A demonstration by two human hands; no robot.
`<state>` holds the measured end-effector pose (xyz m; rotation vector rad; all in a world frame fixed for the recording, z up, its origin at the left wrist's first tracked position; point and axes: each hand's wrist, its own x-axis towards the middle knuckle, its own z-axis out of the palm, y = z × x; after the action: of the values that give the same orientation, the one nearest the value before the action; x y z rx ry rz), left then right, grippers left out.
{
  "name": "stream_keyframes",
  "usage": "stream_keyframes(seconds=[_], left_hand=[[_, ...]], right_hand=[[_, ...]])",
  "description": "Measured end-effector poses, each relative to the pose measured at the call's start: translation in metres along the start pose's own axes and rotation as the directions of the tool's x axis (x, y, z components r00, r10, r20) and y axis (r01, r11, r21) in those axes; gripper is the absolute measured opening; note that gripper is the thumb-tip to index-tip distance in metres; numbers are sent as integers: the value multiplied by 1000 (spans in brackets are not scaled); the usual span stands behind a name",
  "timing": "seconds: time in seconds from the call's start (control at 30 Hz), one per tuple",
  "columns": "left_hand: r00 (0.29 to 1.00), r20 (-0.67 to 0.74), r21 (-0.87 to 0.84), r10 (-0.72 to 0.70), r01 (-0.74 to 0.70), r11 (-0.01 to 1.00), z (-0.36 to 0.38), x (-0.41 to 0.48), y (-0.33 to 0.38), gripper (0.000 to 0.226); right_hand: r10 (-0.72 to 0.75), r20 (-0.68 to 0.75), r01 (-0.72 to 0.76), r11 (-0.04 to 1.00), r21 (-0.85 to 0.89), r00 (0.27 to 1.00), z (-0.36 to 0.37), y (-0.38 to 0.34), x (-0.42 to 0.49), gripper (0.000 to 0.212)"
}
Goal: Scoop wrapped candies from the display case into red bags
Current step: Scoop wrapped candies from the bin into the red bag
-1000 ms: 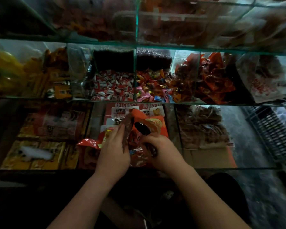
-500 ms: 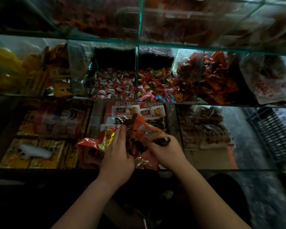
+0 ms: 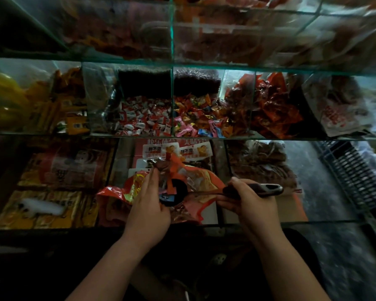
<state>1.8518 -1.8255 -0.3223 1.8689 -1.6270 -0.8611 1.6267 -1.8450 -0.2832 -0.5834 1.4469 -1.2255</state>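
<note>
A crinkled red bag (image 3: 201, 181) rests on the glass top of the display case, its mouth held apart. My left hand (image 3: 149, 205) grips the bag's left edge, fingers stretched along it. My right hand (image 3: 246, 203) grips the handle of a dark scoop (image 3: 176, 192), whose bowl lies inside the bag's mouth with a few wrapped candies around it. Behind, in the middle shelf, one compartment holds red-and-white wrapped candies (image 3: 143, 118) and the compartment beside it holds mixed coloured candies (image 3: 195, 120).
Glass dividers (image 3: 172, 101) split the shelf into compartments. Orange packets (image 3: 72, 111) lie to the left, red snack packs (image 3: 271, 109) and a white bag (image 3: 339, 114) to the right. Packaged snacks (image 3: 261, 164) show under the glass top. A dark plastic crate (image 3: 356, 177) stands at right.
My right hand has drawn to the right and turned the scoop so its handle points right and its bowl sits in the bag. My left hand has kept hold of the bag.
</note>
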Motion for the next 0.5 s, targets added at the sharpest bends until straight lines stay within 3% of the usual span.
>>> stream_keyframes(seconds=[0.33,0.5], left_hand=[[1000,-22,-109,8,-11,994,-3,-2,3,88],[978,-160,52,137,-130,990,-2,-2,7,79]], right_hand=[[-58,66,53,995,81,996,-16,-5,-13,30],[-78,35,72,988,139,996,-27,-19,-24,26]])
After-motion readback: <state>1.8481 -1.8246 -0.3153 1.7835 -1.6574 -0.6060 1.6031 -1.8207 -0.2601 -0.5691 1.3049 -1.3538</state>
